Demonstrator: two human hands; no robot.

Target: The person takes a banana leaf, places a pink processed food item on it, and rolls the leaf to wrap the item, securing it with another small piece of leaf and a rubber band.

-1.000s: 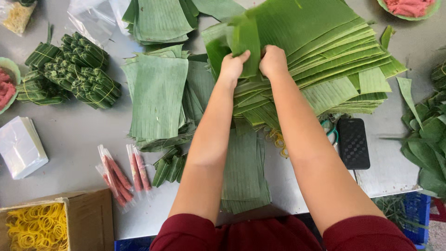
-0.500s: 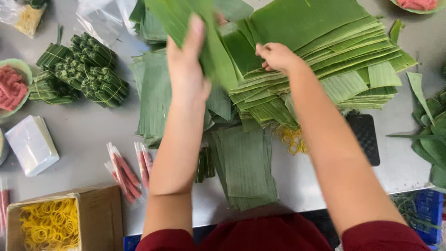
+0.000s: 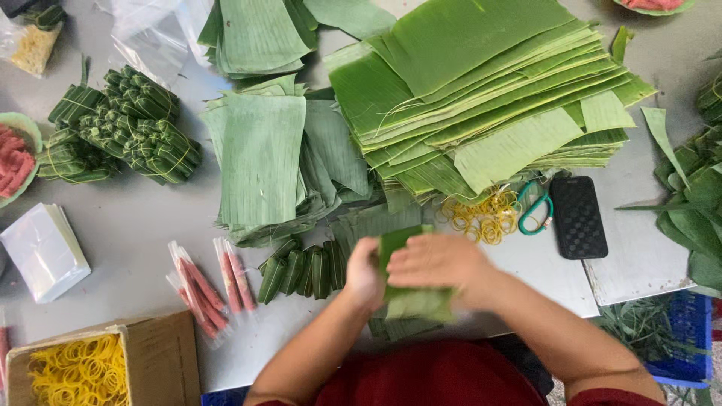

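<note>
- A folded green leaf [image 3: 412,297] is held low in the middle, close to the body and at the near edge of the grey table [image 3: 143,225].
- The left hand [image 3: 362,274] is closed on the left side of the leaf.
- The right hand [image 3: 436,262] is laid over the top of the leaf, with its fingers pressed down on it.
- Both hands look a bit blurred, so the exact finger places cannot be told.
- A short row of small folded leaf packets [image 3: 301,272] is seen just beside the left hand.
- A loose heap of yellow rubber bands [image 3: 481,218] is lying just past the right hand, next to green-handled scissors [image 3: 535,210] and a black phone [image 3: 577,216].
- A big stack of cut leaves [image 3: 481,90] is piled at the far side, well apart from the hands.
- A smaller pile of leaf sheets [image 3: 259,162] is lying to the left of it.
- Thin red sticks in clear wrap [image 3: 207,286] are lying on the table near the left arm.
- To do this fold well, the leaf should be kept tight and its edges kept even.
- The leaf should be bent along its lines and pressed gently, as it can split.
- It should be held shut by one hand the whole time, or the fold may spring open.
</note>
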